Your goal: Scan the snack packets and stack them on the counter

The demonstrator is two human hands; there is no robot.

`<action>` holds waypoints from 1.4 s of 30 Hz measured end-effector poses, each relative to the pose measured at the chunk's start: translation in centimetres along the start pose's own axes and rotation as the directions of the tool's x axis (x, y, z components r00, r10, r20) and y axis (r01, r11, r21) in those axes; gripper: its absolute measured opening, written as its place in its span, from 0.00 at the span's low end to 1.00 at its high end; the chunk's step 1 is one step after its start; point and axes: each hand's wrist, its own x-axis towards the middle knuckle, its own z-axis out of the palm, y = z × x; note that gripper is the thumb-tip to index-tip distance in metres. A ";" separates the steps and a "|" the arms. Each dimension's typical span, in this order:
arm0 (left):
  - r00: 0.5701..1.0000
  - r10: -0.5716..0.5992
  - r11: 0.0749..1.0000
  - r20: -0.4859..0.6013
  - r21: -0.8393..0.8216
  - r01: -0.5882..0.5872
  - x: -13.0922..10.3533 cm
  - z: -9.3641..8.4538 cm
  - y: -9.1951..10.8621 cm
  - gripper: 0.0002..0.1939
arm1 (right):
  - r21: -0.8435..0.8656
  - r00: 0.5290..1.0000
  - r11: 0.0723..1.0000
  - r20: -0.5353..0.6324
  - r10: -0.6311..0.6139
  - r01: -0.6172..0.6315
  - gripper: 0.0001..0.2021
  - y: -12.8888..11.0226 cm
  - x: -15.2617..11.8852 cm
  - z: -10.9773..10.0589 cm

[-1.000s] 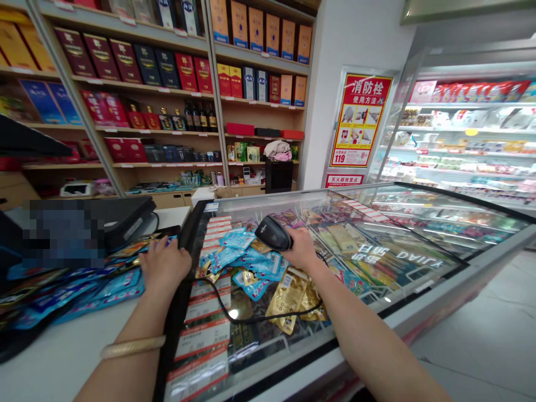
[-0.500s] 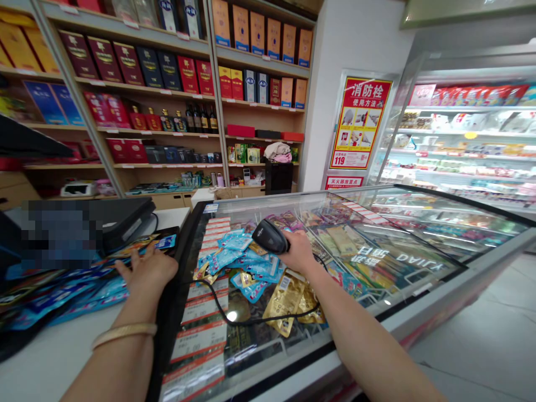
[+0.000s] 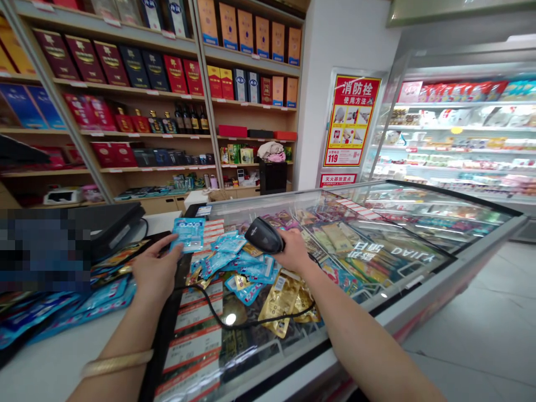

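My left hand (image 3: pixel 157 271) pinches a light blue snack packet (image 3: pixel 188 234) by its near edge, holding it over the corner between counter and freezer. My right hand (image 3: pixel 292 251) is wrapped round the handle of a black barcode scanner (image 3: pixel 264 237), whose head points left toward the packet. Beneath the scanner a pile of blue packets (image 3: pixel 247 265) lies on the glass lid, with gold packets (image 3: pixel 281 301) on its near side. The scanner's black cable (image 3: pixel 218 315) loops across the glass. More blue packets (image 3: pixel 104 293) are heaped on the counter, left of my left hand.
A chest freezer (image 3: pixel 360 324) with a glass lid runs to the right. On the white counter (image 3: pixel 104 346) stands a black device (image 3: pixel 117 223) beside a blurred-out area. Shelves of boxed bottles (image 3: pixel 146 131) line the back wall, and a lit chiller (image 3: pixel 460 134) stands at right.
My left hand has lifted a blue packet from the counter heap and moved it right, toward the scanner. The right hand keeps hold of the scanner. The view has shifted slightly.
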 end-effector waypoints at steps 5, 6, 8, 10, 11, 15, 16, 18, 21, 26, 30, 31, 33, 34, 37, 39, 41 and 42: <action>0.991 -0.137 0.965 -0.013 -0.227 0.130 -0.8 1.5 1.0 0.17 | 0.003 0.999 0.999 0.013 -0.042 0.042 0.08 -0.6 -0.1 0.0; 0.985 -0.170 0.955 0.006 -0.246 0.167 -0.9 1.7 1.2 0.16 | 0.009 0.999 0.999 0.015 -0.052 0.052 0.07 -0.7 -0.1 0.0; 0.975 -0.219 0.934 0.034 -0.280 0.219 -1.1 2.0 1.4 0.13 | 0.029 0.997 0.997 0.018 -0.077 0.076 0.07 -1.0 -0.2 0.0; 0.970 -0.241 0.913 0.032 -0.331 0.238 -1.4 2.2 1.6 0.10 | 0.043 0.995 0.994 0.021 -0.098 0.097 0.07 -1.3 -0.3 0.1; 0.969 -0.248 0.907 0.024 -0.346 0.240 -1.5 2.3 1.6 0.11 | 0.046 0.994 0.994 0.024 -0.105 0.104 0.07 -1.4 -0.3 0.1; 0.949 -0.312 0.894 0.041 -0.326 0.308 -2.0 2.7 2.0 0.13 | 0.042 0.992 0.992 0.043 -0.121 0.119 0.07 -1.7 -0.4 0.3; 0.942 -0.332 0.884 0.052 -0.333 0.330 -2.2 2.8 2.0 0.14 | 0.040 0.992 0.992 0.045 -0.121 0.119 0.07 -1.7 -0.4 0.3; 0.933 -0.352 0.859 0.070 -0.372 0.352 -2.3 3.1 2.0 0.14 | 0.038 0.992 0.993 0.049 -0.118 0.116 0.08 -1.7 -0.4 0.4; 0.926 -0.368 0.835 0.087 -0.408 0.370 -2.5 3.7 1.8 0.15 | 0.043 0.991 0.993 0.062 -0.115 0.113 0.10 -1.8 -0.4 0.5; 0.922 -0.364 0.812 0.133 -0.439 0.384 -2.8 4.1 1.5 0.14 | 0.043 0.990 0.993 0.078 -0.113 0.110 0.10 -1.9 -0.4 0.5; 0.915 -0.372 0.802 0.154 -0.444 0.400 -3.2 4.2 1.6 0.14 | 0.035 0.989 0.993 0.095 -0.115 0.112 0.08 -2.1 -0.4 0.3; 0.914 -0.376 0.801 0.154 -0.442 0.404 -3.2 4.3 1.6 0.14 | 0.032 0.989 0.993 0.097 -0.114 0.111 0.08 -2.1 -0.4 0.3; 0.912 -0.381 0.802 0.155 -0.436 0.409 -3.2 4.3 1.5 0.14 | 0.024 0.989 0.994 0.099 -0.108 0.106 0.09 -2.1 -0.4 0.3; 0.911 -0.379 0.803 0.160 -0.433 0.410 -3.2 4.3 1.4 0.14 | 0.020 0.989 0.994 0.100 -0.105 0.104 0.09 -2.1 -0.4 0.3; 0.913 -0.364 0.807 0.186 -0.426 0.409 -3.0 4.2 1.0 0.13 | 0.023 0.989 0.994 0.099 -0.105 0.103 0.09 -2.1 -0.4 0.4; 0.914 -0.355 0.810 0.198 -0.422 0.407 -2.8 4.1 0.8 0.12 | 0.031 0.989 0.994 0.097 -0.109 0.106 0.10 -2.0 -0.4 0.4; 0.916 -0.348 0.812 0.200 -0.423 0.401 -2.7 4.1 0.7 0.12 | 0.033 0.989 0.994 0.096 -0.109 0.106 0.10 -2.0 -0.4 0.4; 0.917 -0.347 0.812 0.199 -0.425 0.400 -2.7 4.0 0.7 0.12 | 0.032 0.990 0.994 0.097 -0.107 0.105 0.10 -2.0 -0.4 0.4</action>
